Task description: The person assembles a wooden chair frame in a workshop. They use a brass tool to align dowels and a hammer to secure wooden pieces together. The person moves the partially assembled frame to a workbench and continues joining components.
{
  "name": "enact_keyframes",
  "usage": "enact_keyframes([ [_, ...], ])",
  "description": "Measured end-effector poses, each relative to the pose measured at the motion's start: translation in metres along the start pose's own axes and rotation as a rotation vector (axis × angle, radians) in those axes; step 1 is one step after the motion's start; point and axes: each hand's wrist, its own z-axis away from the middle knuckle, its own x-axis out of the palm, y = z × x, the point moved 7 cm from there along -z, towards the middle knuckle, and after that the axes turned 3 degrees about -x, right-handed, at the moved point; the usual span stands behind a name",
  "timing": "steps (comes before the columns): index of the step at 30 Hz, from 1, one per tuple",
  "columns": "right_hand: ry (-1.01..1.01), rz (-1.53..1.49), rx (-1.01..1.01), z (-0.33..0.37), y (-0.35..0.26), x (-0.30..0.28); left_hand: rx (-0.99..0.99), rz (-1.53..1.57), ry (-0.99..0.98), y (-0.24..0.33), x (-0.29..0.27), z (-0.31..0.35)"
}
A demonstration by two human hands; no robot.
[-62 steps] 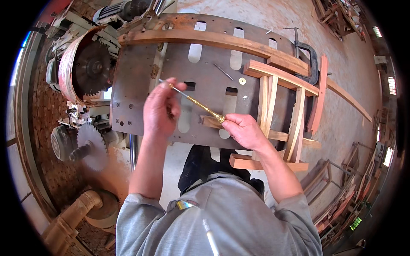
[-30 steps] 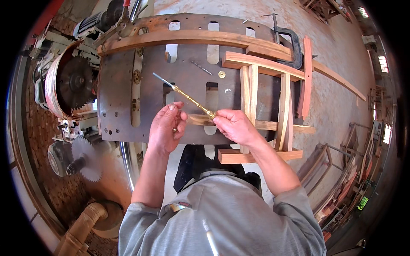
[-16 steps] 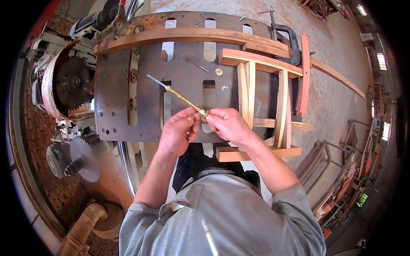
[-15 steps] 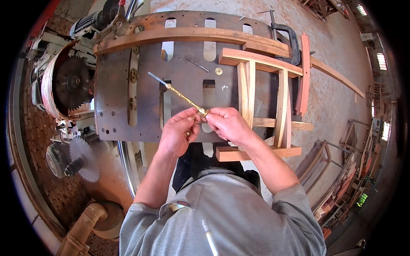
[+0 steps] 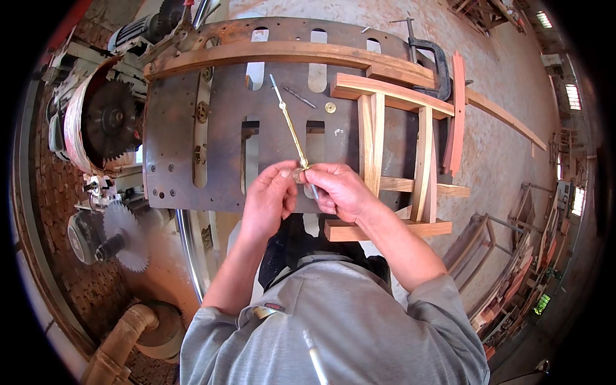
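A thin silver rod with brass-coloured parts (image 5: pixel 292 131) along it slants up and away from my hands over the dark metal table (image 5: pixel 224 128). My right hand (image 5: pixel 343 194) is closed round its near end, and a short piece of bare rod shows below the fingers. Thumb and forefinger of my left hand (image 5: pixel 268 194) pinch a small round brownish piece (image 5: pixel 297 174) right beside the rod's brass end. The other left fingers are curled, and what lies inside them is hidden. Beyond the hands, a twist drill bit (image 5: pixel 299 97) and a small brass disc (image 5: pixel 330 108) lie on the table.
A wooden frame (image 5: pixel 423 163) sits on the table's right side. A black C-clamp (image 5: pixel 441 67) is at the far right, near a long wooden bar (image 5: pixel 276 51) along the back. Circular saw blades (image 5: pixel 110 122) stand on the left, one lower blade (image 5: pixel 128 237) nearer me.
The rod has swung from leaning left to standing more nearly straight away from me. My left fingers have shifted to hold the round piece in view against its near end.
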Motion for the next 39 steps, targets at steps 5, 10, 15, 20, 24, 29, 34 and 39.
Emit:
enact_keyframes([
  [5, -0.034, 0.052, 0.04, 0.006, 0.015, 0.008, -0.1, 0.058, -0.098, 0.006, 0.001, -0.011],
  [10, -0.078, 0.214, 0.015, 0.017, 0.014, 0.017, -0.157, 0.103, -0.118, -0.005, -0.003, -0.01],
  [15, 0.018, 0.233, -0.007, 0.03, 0.006, -0.001, -0.26, 0.105, -0.195, -0.002, 0.005, 0.0],
  [20, 0.016, 0.103, -0.057, 0.028, -0.015, -0.007, -0.387, -0.094, -0.338, -0.003, 0.028, 0.012],
  [24, 0.071, 0.037, -0.047, 0.033, -0.012, -0.016, -0.393, -0.099, -0.432, -0.015, 0.039, 0.018],
  [29, 0.096, -0.2, -0.189, 0.046, -0.02, -0.038, -0.363, 0.13, -0.272, -0.012, 0.05, 0.024],
  [34, 0.092, -0.353, -0.403, 0.063, -0.042, -0.057, -0.246, 0.323, -0.317, -0.011, 0.05, 0.023],
  [39, 0.093, -0.387, -0.495, 0.075, -0.045, -0.072, -0.132, 0.381, -0.328, -0.01, 0.055, 0.029],
])
